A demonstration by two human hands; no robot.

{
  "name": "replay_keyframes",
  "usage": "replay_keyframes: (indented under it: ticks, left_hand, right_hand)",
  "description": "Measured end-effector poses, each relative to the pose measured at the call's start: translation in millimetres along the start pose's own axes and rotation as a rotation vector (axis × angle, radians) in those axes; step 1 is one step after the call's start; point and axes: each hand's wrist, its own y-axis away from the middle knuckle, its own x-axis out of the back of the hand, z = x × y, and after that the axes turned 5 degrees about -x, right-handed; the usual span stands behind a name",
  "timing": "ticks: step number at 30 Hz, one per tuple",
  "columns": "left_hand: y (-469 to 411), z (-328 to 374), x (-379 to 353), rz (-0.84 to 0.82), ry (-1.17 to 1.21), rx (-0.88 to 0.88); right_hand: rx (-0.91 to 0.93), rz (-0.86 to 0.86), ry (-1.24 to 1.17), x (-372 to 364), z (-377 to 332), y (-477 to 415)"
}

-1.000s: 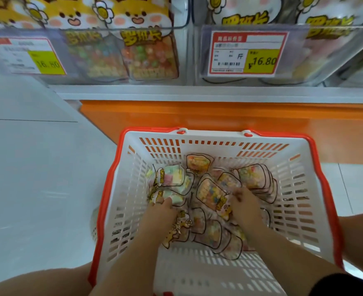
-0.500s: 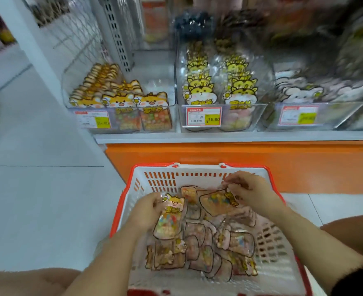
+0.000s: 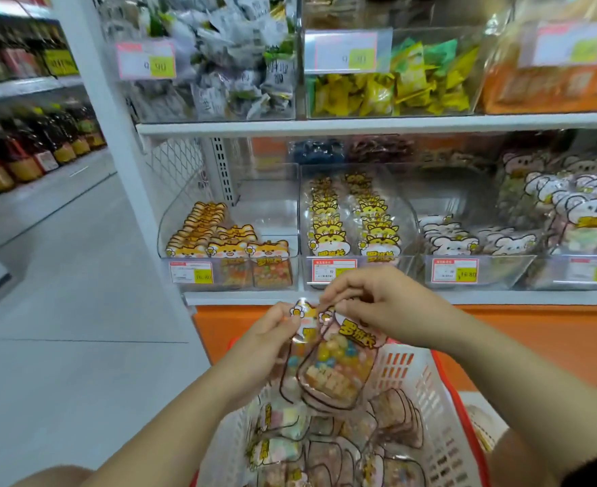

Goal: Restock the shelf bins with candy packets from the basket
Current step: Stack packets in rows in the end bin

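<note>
Lifting two candy packets [image 3: 339, 370] out of the basket [image 3: 413, 377] looks to be the step in hand. They hang overlapped at lower centre of the frame, above the pile of packets lying in the basket. The left hand [image 3: 269, 335] pinches the top edge of the packet behind, thumb against curled fingers. The right hand [image 3: 388, 307] pinches the top of the front packet, fingers bent down over its printed head. Neither holds anything else.

At mid-frame stand three clear bins. The left bin [image 3: 230, 247] has orange-headed packets and bare room at its right rear, the middle bin [image 3: 353, 219] has two full rows of yellow-headed ones, and the right bin [image 3: 466, 240] has white-headed ones. The heads on the held packets are mostly covered, so I cannot tell for sure which bin is theirs; the coloured sweets look most like those at the left bin's front. The next move, I judge, calls for matching the print, then carrying the pair up and forward over that bin's front wall and standing them upright in a row.
</note>
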Motion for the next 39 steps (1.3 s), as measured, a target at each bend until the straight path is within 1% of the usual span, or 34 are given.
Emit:
replay_keyframes:
  ticks: [3, 5, 7, 9, 12, 13, 16, 20, 23, 24, 26, 28, 30, 33, 36, 37, 38, 39]
  left_hand:
    - [13.8, 17.5, -8.5, -0.032, 0.38, 0.061]
    - [17.6, 24.5, -8.3, -0.082, 0.476, 0.127]
    - [17.3, 26.5, -4.4, -0.14, 0.494, 0.189]
    - [15.1, 25.4, -0.3, -0.194, 0.506, 0.205]
    - [13.0, 22.2, 3.5, -0.305, 0.579, 0.173]
    - [12.1, 19.1, 4.2, -0.315, 0.62, 0.151]
    - [13.5, 15.4, -0.8, -0.324, 0.705, 0.071]
    - [14.2, 18.9, -6.7, -0.274, 0.622, 0.013]
    - [15.2, 22.4, -2.6, -0.26, 0.581, -0.014]
    - [15.6, 22.8, -0.7, -0.255, 0.573, -0.02]
    - [15.7, 22.8, 3.5, -0.228, 0.548, -0.033]
    - [13.4, 21.4, 6.3, -0.2, 0.507, -0.047]
    - [12.2, 23.1, 6.6, -0.178, 0.492, -0.042]
    - [17.2, 28.8, 2.2, -0.218, 0.52, -0.028]
    - [17.8, 40.1, -4.2, -0.196, 0.603, 0.049]
    - [16.5, 43.7, -5.9, -0.17, 0.591, 0.057]
    - [14.6, 45.5, -6.8, -0.09, 0.518, 0.063]
    - [13.1, 42.9, -7.0, -0.051, 0.468, 0.049]
  right_hand:
    - [0.02, 0.067, 0.021, -4.6, -12.9, -12.5]
    - [0.03, 0.115, 0.036, -4.9, -16.9, -20.6]
    - [0.021, 0.157, 0.056, -5.0, -17.6, -28.0]
    - [0.018, 0.189, 0.062, -6.1, -14.8, -35.2]
    - [0.004, 0.275, 0.076, -9.6, -10.5, -45.4]
    - [0.002, 0.315, 0.084, -11.2, -9.3, -48.6]
    - [0.026, 0.454, 0.085, -17.9, -7.4, -56.6]
    - [0.101, 0.592, 0.047, -14.4, -12.8, -60.1]
    - [0.145, 0.701, 0.037, 12.1, -21.6, -61.7]
    - [0.155, 0.713, 0.011, 25.1, -26.6, -60.3]
    - [0.191, 0.651, -0.05, 51.2, -38.8, -53.6]
    - [0.233, 0.482, -0.015, 64.3, -53.9, -43.2]
    - [0.244, 0.309, 0.119, 56.3, -65.9, -37.2]
    - [0.253, 0.136, 0.317, 25.8, -67.9, -38.4]
    - [0.276, 0.109, 0.38, 11.8, -60.2, -45.6]
    - [0.273, 0.111, 0.379, 9.3, -56.7, -47.7]
    - [0.276, 0.116, 0.378, 5.7, -53.8, -49.3]
    - [0.278, 0.125, 0.391, 1.9, -50.5, -50.9]
